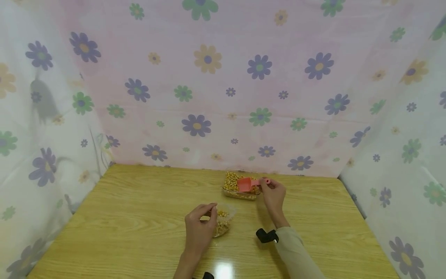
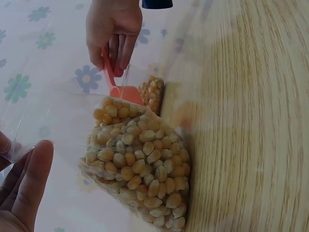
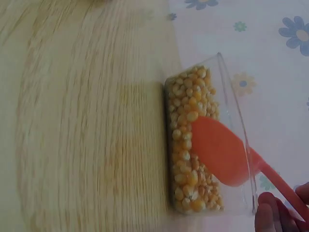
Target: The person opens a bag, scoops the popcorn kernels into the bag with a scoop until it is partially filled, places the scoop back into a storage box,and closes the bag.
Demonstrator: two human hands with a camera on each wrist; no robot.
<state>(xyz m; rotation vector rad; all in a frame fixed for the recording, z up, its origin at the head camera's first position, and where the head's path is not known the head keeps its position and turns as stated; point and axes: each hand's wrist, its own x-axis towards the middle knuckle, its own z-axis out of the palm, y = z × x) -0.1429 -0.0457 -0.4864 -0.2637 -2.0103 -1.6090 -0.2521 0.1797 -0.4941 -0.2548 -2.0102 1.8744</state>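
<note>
My right hand (image 1: pixel 273 194) grips the handle of a small red scoop (image 1: pixel 245 185). The scoop's bowl dips into the corn kernels (image 3: pixel 186 159) inside a clear rectangular container (image 1: pixel 240 194), as the right wrist view shows. Nearer to me, my left hand (image 1: pixel 201 224) pinches the upper edge of a clear plastic bag (image 1: pixel 227 217) between thumb and fingers. Corn kernels (image 2: pixel 145 169) fill the lower part of this bag, which stands on the table with its top held up. In the left wrist view the scoop and container lie beyond the bag.
Both hands work over a wood-grain table (image 1: pixel 139 217). A flower-printed cloth (image 1: pixel 223 77) hangs along the table's back edge and both sides. The container stands close to the back cloth, with the bag in front of it and slightly left.
</note>
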